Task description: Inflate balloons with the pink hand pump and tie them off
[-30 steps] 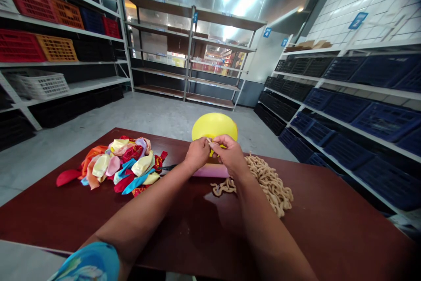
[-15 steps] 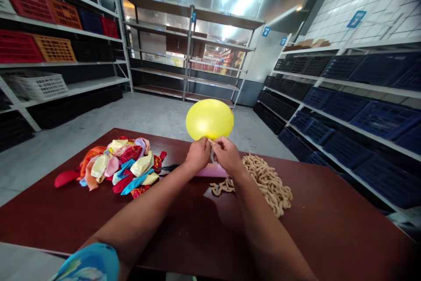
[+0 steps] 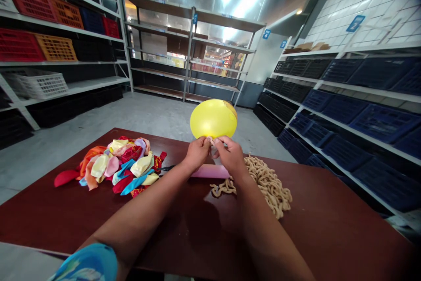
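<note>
A blown-up yellow balloon (image 3: 213,119) stands upright above my two hands at the middle of the dark red table (image 3: 329,232). My left hand (image 3: 197,153) and my right hand (image 3: 229,154) are both closed, pinching the balloon's neck between their fingertips, with a pale string end showing there. Just beyond my hands a pink tube-shaped thing (image 3: 208,171) lies on the table. A heap of beige twisted cord (image 3: 268,183) lies to the right of my right hand.
A pile of flat, uninflated balloons (image 3: 120,165) in several colours lies on the table's left part. Metal shelving with red, orange and white baskets (image 3: 42,48) lines the left wall; blue crates (image 3: 355,110) fill the shelves on the right.
The yellow balloon has risen from behind my hands to stand above them. My hands stayed pinched together at its neck and shifted only slightly.
</note>
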`<control>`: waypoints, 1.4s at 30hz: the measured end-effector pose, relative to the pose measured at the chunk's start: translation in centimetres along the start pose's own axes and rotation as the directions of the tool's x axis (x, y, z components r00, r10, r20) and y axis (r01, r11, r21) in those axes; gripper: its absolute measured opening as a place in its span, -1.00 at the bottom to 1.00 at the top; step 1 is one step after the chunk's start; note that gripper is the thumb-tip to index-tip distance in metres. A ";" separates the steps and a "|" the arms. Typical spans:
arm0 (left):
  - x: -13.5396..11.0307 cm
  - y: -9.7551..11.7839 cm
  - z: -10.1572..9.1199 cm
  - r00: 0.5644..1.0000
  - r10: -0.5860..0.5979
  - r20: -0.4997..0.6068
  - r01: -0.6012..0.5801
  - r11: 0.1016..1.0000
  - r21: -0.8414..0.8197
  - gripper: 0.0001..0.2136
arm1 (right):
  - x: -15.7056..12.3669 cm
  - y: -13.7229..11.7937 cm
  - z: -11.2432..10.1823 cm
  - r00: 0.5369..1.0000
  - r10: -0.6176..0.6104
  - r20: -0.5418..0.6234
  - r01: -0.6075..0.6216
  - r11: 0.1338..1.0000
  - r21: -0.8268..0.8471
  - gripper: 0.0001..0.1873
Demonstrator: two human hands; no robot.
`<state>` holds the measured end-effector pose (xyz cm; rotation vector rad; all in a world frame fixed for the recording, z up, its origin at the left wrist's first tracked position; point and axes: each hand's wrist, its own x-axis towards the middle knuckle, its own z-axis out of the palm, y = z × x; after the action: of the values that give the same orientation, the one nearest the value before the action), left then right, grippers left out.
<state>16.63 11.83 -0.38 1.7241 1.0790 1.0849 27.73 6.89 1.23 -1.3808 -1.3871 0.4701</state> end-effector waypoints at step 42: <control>-1.5 1.0 0.6 0.915 0.193 0.354 -0.165 0.980 -0.107 -0.74 | 1.3 2.7 -0.6 0.952 -0.049 -0.301 0.008 0.990 -0.138 -0.77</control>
<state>17.04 9.98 0.01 1.8972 0.6507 0.8545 29.85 8.49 -0.29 -1.4712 -1.2001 0.1366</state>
